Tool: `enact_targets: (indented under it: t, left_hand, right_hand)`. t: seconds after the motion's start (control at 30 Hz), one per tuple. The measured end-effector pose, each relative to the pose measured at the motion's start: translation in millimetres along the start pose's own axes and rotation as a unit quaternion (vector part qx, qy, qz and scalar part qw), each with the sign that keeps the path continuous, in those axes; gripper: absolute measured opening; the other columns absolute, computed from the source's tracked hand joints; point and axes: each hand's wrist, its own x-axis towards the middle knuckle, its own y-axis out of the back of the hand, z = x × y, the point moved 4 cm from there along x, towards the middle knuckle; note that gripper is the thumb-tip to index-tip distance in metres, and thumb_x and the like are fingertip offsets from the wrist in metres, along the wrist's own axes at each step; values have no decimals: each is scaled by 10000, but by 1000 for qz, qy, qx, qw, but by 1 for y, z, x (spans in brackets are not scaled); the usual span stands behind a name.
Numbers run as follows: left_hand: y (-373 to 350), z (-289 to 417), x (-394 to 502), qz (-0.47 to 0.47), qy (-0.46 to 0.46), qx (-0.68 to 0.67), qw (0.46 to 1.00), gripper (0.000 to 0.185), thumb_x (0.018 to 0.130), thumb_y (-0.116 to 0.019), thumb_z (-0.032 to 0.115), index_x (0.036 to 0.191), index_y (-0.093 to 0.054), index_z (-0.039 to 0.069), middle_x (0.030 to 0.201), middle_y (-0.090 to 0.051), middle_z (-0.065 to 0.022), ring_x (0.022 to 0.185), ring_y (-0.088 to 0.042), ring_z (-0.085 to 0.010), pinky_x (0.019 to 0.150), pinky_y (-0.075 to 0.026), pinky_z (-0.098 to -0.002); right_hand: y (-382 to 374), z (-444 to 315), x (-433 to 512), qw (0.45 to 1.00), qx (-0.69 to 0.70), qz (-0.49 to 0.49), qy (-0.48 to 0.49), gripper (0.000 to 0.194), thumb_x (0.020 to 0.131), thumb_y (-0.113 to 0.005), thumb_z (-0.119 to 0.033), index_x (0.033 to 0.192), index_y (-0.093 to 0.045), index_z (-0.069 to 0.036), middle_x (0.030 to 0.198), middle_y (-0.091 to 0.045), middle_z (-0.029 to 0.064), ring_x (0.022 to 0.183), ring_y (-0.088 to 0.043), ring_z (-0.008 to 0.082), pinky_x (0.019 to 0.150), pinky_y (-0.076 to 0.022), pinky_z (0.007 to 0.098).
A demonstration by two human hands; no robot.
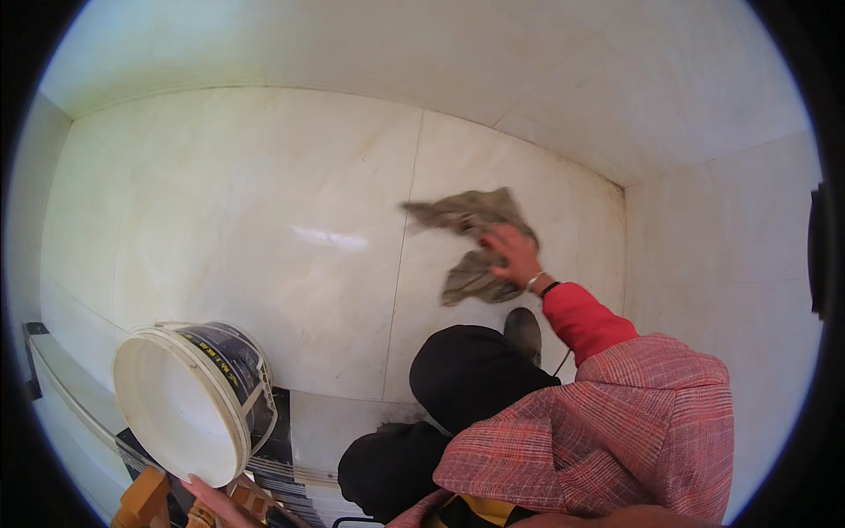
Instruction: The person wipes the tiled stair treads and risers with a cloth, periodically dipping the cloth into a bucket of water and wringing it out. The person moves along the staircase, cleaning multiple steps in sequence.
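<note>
A grey-brown cloth [485, 210] lies spread and creased on the pale tiled floor [297, 198], and my right hand [515, 251] presses on it with the fingers spread; hand and cloth are slightly blurred. My left hand [218, 503], at the bottom edge, touches the lower rim of a white plastic bucket [178, 409] with a dark printed label. The bucket's mouth faces up towards me, and no water can be made out in it. Part of the left hand is cut off by the picture's edge, and its grip is unclear.
Pale walls [700, 231] bound the floor ahead and at the right. My black-trousered knees [482, 376] and a dark shoe [523, 330] are close below the cloth. Wooden turned posts [142, 498] stand at the lower left, beside a step edge with black tile [274, 422].
</note>
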Motion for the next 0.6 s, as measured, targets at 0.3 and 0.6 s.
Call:
enact_targets:
  t: [0.3,0.6]
  left_hand:
    - [-80,187,-169,15,-375,174,911,538,999,-483,174,1452,-304,-52,1299,-512,-292,1103,-582,-326,902,-487,-433]
    - [-271,257,-292,-373,-290,251,845,564,959,-556,207,1458,-403,-7,1446,-466,-211,1327,-446,-366,1124,-302,-469]
  right_hand:
    - [-33,22,69,994,12,99,-52,701,704,-691,-458,1367,-538,-289,1352,-491,138,1302,-383,393,818,-364,594]
    - [-8,-2,224,992,63,49,97,619,760,-672,-429,1344,-542,-268,1511,-408,83,1383,-361,328,965,-323,614]
